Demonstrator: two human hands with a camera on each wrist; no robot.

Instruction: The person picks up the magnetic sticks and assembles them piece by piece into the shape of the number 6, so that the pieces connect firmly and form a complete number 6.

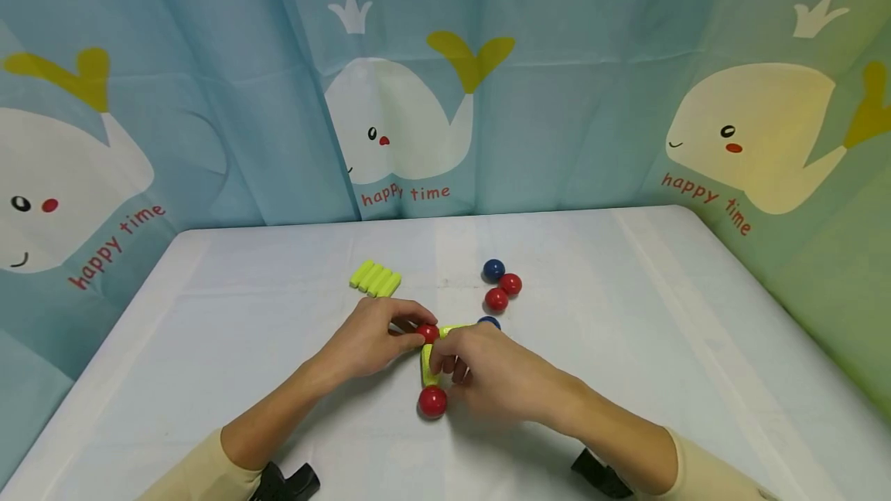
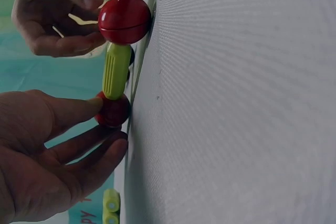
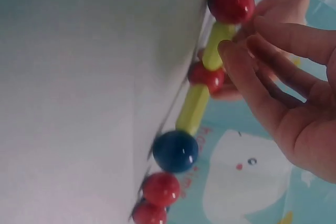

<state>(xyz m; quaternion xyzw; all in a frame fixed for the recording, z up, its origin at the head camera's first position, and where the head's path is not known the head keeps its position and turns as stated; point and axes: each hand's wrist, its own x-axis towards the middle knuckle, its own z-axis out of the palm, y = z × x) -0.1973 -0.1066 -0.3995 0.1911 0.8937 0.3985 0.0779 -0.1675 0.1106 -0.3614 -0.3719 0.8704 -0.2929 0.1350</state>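
My left hand (image 1: 372,337) pinches a red ball (image 1: 428,332) between thumb and fingers. Two yellow-green rods meet that ball: one rod (image 1: 427,368) runs toward me to a nearer red ball (image 1: 432,402), the other rod (image 1: 454,329) runs right to a blue ball (image 3: 176,151). Beside the nearer rod is my right hand (image 1: 504,373), its fingers loosely bent and nothing visible between them. In the right wrist view a fingertip overlaps that rod; whether it touches is unclear. The right hand partly covers the blue ball in the head view.
Several loose yellow-green rods (image 1: 376,278) lie side by side behind my left hand. Farther back on the right sit a loose blue ball (image 1: 494,270) and two red balls (image 1: 511,284). The white table (image 1: 592,292) ends at a printed whale curtain (image 1: 578,99).
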